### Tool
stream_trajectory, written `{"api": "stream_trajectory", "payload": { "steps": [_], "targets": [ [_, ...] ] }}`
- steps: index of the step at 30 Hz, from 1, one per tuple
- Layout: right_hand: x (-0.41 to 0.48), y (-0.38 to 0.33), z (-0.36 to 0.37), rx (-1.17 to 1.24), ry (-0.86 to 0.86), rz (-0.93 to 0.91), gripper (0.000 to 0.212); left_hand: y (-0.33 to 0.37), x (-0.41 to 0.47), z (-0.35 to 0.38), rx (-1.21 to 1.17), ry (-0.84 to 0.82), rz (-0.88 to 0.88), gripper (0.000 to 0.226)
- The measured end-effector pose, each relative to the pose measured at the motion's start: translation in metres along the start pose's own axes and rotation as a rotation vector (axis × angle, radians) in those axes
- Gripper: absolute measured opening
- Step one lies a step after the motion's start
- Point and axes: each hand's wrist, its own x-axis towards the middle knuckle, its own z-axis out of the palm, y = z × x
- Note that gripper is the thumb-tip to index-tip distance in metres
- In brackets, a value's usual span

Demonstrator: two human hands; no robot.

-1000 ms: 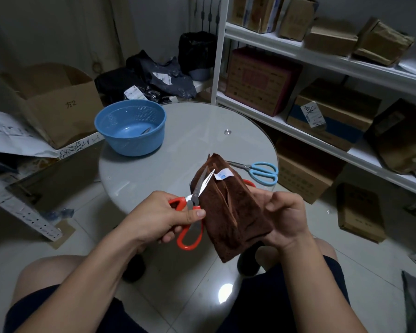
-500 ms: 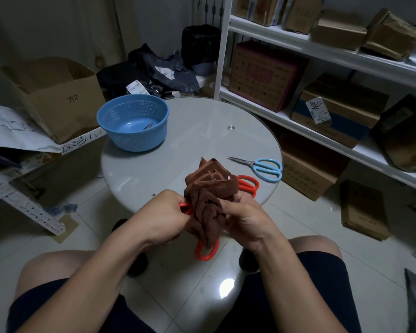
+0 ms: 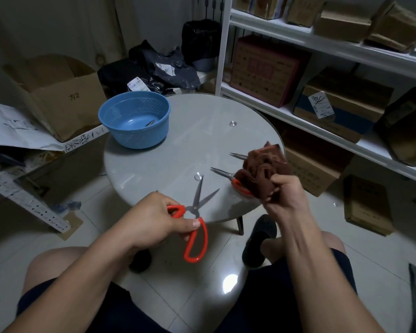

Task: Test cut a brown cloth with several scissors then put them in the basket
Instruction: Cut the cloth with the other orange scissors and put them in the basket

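red-handled scissors (image 3: 195, 227), blades spread, gripped in left hand (image 3: 151, 222), right hand (image 3: 283, 195) clutches bunched brown cloth (image 3: 262, 171); judged midway: two pairs (image 3: 222, 173) lie on table (image 3: 178, 145), basket (image 3: 135, 139) far left seemingly holds one.

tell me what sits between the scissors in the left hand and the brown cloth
In the head view, a second pair of red-handled scissors lies on the glass table there, handles partly hidden by the brown cloth in the right hand.
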Motion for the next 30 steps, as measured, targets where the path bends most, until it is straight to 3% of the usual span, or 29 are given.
{"api": "stream_trajectory", "payload": {
  "steps": [1, 2, 5, 8, 11, 13, 17, 20, 25, 30],
  "targets": [
    [-0.001, -0.007, -0.003, -0.042, -0.010, -0.004, 0.022, -0.003, -0.001, -0.002, -0.024, 0.037, -0.020, 0.031],
    [-0.005, -0.008, 0.000, -0.079, -0.064, -0.011, 0.013, -0.005, 0.000, -0.003, -0.047, 0.075, -0.035, 0.031],
    [-0.020, 0.009, 0.005, -0.188, -0.249, 0.063, 0.018, -0.004, 0.006, 0.003, -0.007, 0.205, -0.025, 0.038],
    [-0.026, 0.034, 0.004, -0.355, -0.277, 0.147, 0.041, -0.004, 0.013, 0.012, 0.156, 0.417, 0.029, 0.047],
    [-0.033, 0.049, 0.015, -0.400, -0.270, 0.128, 0.032, -0.003, 0.015, 0.021, 0.405, 0.569, 0.102, 0.027],
    [-0.037, 0.052, 0.026, -0.440, -0.296, 0.077, 0.028, -0.001, 0.014, 0.029, 0.534, 0.550, 0.189, 0.008],
    [-0.036, 0.054, 0.039, -0.515, -0.252, -0.056, 0.018, 0.006, 0.008, 0.045, 0.668, 0.407, 0.176, 0.041],
    [-0.031, 0.053, 0.040, -0.457, -0.136, -0.087, 0.020, 0.005, 0.007, 0.053, 0.797, 0.360, 0.300, 0.054],
    [-0.028, 0.052, 0.027, -0.367, -0.088, -0.093, 0.023, -0.001, 0.003, 0.043, 0.552, 0.273, 0.424, 0.051],
    [-0.029, 0.053, 0.023, -0.324, -0.130, -0.054, 0.024, -0.002, 0.012, 0.041, 0.394, 0.574, 0.538, 0.027]
  ]
}}
